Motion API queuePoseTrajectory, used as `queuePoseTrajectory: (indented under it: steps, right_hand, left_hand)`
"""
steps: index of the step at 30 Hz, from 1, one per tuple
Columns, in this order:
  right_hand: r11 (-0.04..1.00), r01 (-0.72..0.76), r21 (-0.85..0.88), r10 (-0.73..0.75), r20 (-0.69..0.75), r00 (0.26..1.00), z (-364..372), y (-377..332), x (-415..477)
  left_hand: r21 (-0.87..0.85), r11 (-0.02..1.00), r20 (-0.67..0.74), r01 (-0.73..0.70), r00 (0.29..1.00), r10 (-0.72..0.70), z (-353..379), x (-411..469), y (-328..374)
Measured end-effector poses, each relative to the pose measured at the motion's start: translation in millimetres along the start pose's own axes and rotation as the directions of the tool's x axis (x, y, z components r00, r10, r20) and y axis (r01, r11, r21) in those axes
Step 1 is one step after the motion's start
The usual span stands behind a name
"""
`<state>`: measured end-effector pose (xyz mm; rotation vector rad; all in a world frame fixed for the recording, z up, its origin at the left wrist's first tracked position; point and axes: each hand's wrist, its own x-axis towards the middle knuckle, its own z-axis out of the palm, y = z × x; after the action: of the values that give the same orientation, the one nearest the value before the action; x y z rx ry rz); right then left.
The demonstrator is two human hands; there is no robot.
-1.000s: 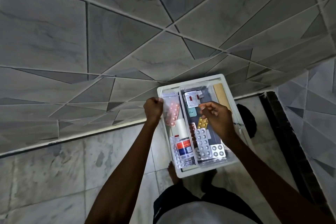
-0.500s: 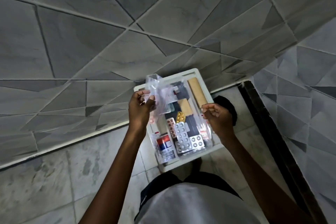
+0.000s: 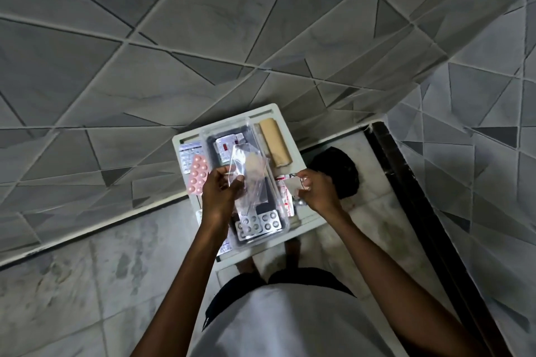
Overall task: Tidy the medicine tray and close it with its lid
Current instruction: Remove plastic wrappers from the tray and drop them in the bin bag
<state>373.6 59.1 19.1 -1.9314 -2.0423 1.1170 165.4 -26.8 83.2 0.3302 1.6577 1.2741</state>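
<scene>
Midway, seemingly — the white rectangular medicine tray [image 3: 282,116] sits lidless on the floor; left hand [image 3: 220,195] pinches a clear plastic pouch [image 3: 249,174] above it, right hand [image 3: 317,193] grips something small — perhaps paper.

Grey geometric wall tiles [image 3: 203,23], marbled floor [image 3: 87,284], black round object [image 3: 342,174]

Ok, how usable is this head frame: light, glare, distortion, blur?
Head view: dim, even light with no hard shadows; the wide lens bends the wall tile lines strongly toward the edges; the clear bag in the left hand washes out what lies under it; pack labels in the tray are too small to read; the right hand is slightly soft.
</scene>
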Motion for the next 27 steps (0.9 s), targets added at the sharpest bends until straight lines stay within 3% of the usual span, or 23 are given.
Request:
queuePoseTrajectory:
  steps: [8,17,21,27]
  right_hand:
    - [0.951,0.237,-0.197,-0.223,0.093,0.97,-2.6,-9.4,5.8]
    - [0.939,0.248,-0.237,-0.237,0.078,0.969,-8.2,-13.3,14.5]
    - [0.966,0.222,-0.13,-0.212,0.092,0.973,-13.8,-9.0,16.2]
    - [0.962,0.118,0.246,-0.187,0.278,0.942,-51.6,-10.1,0.4]
  left_hand:
    - [-0.056,0.998,-0.038,0.0,0.999,-0.002,12.3,-14.4,-0.9]
    - [-0.086,0.996,-0.056,-0.007,0.998,0.002,14.1,-22.0,-3.2]
    - [-0.076,0.997,-0.045,-0.008,0.999,0.005,15.4,-24.0,-4.2]
    - [-0.049,0.999,-0.025,0.004,1.0,-0.006,24.5,-32.2,4.1]
